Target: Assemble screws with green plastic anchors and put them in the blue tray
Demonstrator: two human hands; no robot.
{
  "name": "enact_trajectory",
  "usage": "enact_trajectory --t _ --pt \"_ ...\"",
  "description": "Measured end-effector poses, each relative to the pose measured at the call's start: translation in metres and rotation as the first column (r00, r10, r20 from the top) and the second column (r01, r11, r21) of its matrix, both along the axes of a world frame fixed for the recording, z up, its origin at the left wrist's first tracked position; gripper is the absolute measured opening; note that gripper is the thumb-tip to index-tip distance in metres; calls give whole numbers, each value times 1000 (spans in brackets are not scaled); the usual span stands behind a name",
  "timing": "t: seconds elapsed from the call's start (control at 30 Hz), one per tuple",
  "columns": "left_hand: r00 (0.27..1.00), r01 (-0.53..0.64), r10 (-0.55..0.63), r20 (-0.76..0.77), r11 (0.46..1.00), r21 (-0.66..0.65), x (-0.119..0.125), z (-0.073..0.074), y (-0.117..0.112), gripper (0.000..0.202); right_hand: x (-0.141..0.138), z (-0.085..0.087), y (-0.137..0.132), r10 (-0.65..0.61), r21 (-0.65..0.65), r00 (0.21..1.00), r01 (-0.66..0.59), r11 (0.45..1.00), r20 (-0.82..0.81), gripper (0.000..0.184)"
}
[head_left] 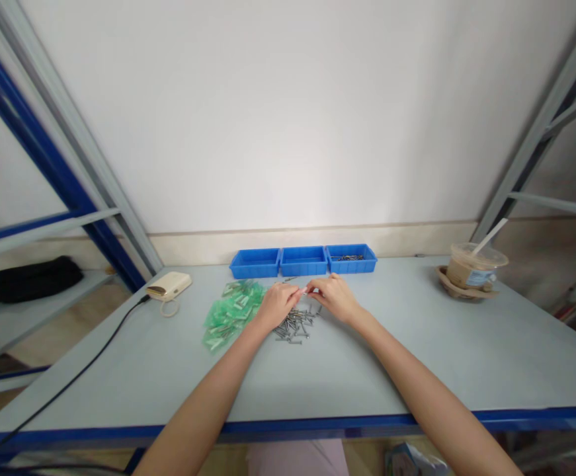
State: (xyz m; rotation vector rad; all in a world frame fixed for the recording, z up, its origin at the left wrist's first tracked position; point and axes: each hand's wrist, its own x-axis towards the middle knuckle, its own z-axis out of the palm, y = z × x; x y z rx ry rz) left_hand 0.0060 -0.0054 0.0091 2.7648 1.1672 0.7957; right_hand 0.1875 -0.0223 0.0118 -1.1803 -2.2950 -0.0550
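My left hand (278, 304) and my right hand (334, 297) meet over the middle of the table, fingertips pinched close together. Something small and pale shows between them, too small to make out. Just below lies a loose pile of metal screws (295, 325). Left of my left hand, and partly covered by it, spreads a green plastic bag (233, 314) with pale pieces in or on it. Behind my hands stand three blue bins in a row. The left bin (255, 264) and middle bin (303, 262) show bare floors; the right bin (352, 259) contains several thin metal pieces.
A cream-coloured box (169, 285) with a black cable (94, 360) sits at the left. On the right, a lidded plastic cup (471, 268) with a straw rests in a cardboard holder (459, 289). The wall closes off the back; a blue edge (317, 428) runs along the front.
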Motion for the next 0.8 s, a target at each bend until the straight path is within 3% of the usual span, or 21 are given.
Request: enact_trajectory --t 0.2,0.43,0.6,0.8 --pt "998 -31 31 53 999 -10 1 0 -1 26 0 3 -1 -35 2 999 35 999 -16 18" --pt "1000 -7 7 8 1000 -9 0 1 0 40 1 2 -1 -26 -8 1000 26 1000 -12 9" --pt "999 -24 25 48 999 -28 2 3 -2 30 0 2 -1 -56 -17 998 57 998 42 21" --pt "999 -13 14 35 1000 -26 3 5 -4 41 0 1 -1 -41 -18 999 41 999 27 17"
